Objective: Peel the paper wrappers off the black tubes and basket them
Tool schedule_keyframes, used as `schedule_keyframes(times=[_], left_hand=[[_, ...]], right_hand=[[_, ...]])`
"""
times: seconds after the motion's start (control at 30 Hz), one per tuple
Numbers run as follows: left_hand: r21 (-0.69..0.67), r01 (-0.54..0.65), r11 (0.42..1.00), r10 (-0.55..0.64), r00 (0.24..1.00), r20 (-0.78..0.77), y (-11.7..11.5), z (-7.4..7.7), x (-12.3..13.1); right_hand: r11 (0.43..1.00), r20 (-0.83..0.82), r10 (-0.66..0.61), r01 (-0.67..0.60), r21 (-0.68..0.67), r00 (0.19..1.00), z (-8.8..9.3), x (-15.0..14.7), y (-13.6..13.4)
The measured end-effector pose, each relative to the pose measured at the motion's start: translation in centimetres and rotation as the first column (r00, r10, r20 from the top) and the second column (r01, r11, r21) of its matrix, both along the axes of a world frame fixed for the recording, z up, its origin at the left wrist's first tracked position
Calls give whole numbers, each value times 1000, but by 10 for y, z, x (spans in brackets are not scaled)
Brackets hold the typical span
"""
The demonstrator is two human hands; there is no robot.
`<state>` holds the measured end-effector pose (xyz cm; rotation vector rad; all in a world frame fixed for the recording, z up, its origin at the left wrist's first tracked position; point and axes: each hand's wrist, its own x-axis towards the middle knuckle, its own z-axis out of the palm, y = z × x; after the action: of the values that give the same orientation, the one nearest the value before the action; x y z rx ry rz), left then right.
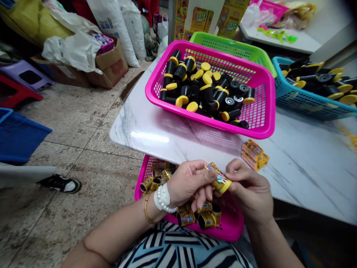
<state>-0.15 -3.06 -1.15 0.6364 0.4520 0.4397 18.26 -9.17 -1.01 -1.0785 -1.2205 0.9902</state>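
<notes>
Between my two hands is a small cylinder (219,179) with a yellow printed wrapper and a plain yellow end, held tilted above the lap. My left hand (192,182) grips it with the thumb on top and the fingers beneath. At its right side my right hand (248,186) pinches its edge with thumb and forefinger; the exact contact is partly hidden. Below my hands, a pink basket (232,225) on the lap holds several printed, wrapped cylinders (206,219), some showing dark hollow ends. A small stack of printed labels (254,154) lies on the table beyond my right hand.
On the marbled white table (131,128) stands a large pink basket (209,124) of black cylinders with yellow caps. Behind it is a green basket (237,48); a blue basket (312,106) stands right. Sacks, cartons and stools occupy the left floor. Someone's shoe (63,183) shows there.
</notes>
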Motion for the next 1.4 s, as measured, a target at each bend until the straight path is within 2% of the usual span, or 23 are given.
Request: schedule_keyframes(times=[0.1,0.17,0.3,0.43,0.57,0.63,0.77,0.87,0.93,0.97,1.0,1.03,1.07,1.1,1.13,1.17,1.2,1.27,1.33,1.4], left_hand=[[30,-36,999,38,996,-81,-2,1,2],[1,-22,1000,22,997,-69,-3,1,3],[-61,44,997,-45,999,-28,-3,2,5],[-11,14,1000,-15,995,-96,-3,3,4],[-97,98,991,-98,995,6,-4,0,6],[-119,94,988,-92,996,21,-5,-3,7],[-98,69,993,-72,997,-33,-10,-9,7],[-87,138,987,-146,985,-89,-17,-16,0],[-67,195,979,-203,968,-148,-20,-21,-8],[-28,232,972,-233,951,-205,-21,-24,-12],[39,266,963,-243,923,-300,-21,-26,-15],[157,277,948,-190,888,-418,-20,-28,-18],[300,288,909,-95,846,-524,-19,-29,-20],[447,301,842,30,802,-597,-18,-29,-22],[572,315,757,155,764,-626,-17,-29,-23],[662,328,674,251,741,-622,-16,-27,-23],[717,332,613,310,734,-604,-15,-26,-23],[770,295,566,360,752,-553,-15,-20,-21],[787,202,582,387,783,-487,-15,-10,-17],[762,92,641,399,809,-432,-14,2,-11]], right_hand=[[998,176,21,-32,58,984,2,1,0],[991,249,-7,-27,131,969,2,2,-1],[980,264,-76,24,197,961,3,2,-5],[979,369,-37,-40,199,929,8,3,-7],[964,410,-77,-37,263,909,12,8,-8],[964,430,-111,-8,264,896,12,8,-8],[959,482,-133,-11,284,866,11,-3,-11],[958,489,-90,-60,281,868,12,-11,-16],[963,517,-56,-92,255,854,12,-3,-16],[967,553,-93,-56,247,828,11,7,-15],[967,602,-186,35,254,777,10,19,-12],[945,652,-316,168,280,689,8,35,-8],[894,700,-446,316,318,558,6,51,-3],[824,732,-541,437,361,414,2,68,2],[780,766,-566,499,377,306,-2,83,8],[770,798,-551,517,374,245,-7,96,14],[778,821,-527,513,362,219,-11,106,19],[809,845,-486,480,339,222,-18,115,26],[810,837,-497,468,353,228,-21,112,27],[783,808,-547,473,403,219,-18,99,22]])
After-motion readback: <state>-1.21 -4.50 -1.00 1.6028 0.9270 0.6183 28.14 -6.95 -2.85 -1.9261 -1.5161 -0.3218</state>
